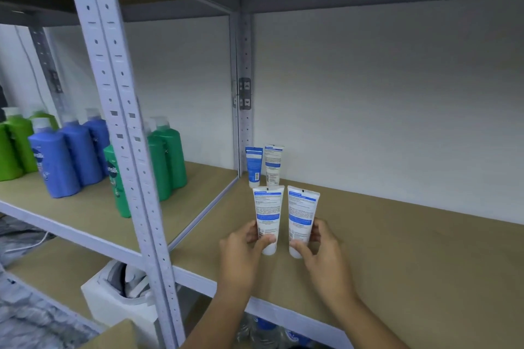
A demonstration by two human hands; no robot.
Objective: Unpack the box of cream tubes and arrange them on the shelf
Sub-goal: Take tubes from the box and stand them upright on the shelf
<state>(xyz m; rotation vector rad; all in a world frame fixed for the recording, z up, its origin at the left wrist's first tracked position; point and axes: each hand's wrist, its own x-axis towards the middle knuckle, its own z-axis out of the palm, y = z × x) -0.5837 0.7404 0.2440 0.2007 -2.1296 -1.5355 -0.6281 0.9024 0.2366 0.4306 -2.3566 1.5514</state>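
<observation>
Each hand's grip clamps one cream tube low by its cap: left hand [245,246] on the left tube [268,218], right hand [321,249] on the right tube [302,218], both upright on the shelf [411,263]; they look light, squashy, tippy

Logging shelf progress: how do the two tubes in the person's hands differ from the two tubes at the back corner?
The left hand grips one front tube and the right hand grips the other front tube; the back blue tube and back white tube stand untouched. Both front tubes are white; the back pair differs in colour. All stand cap-down on the shelf.
</observation>
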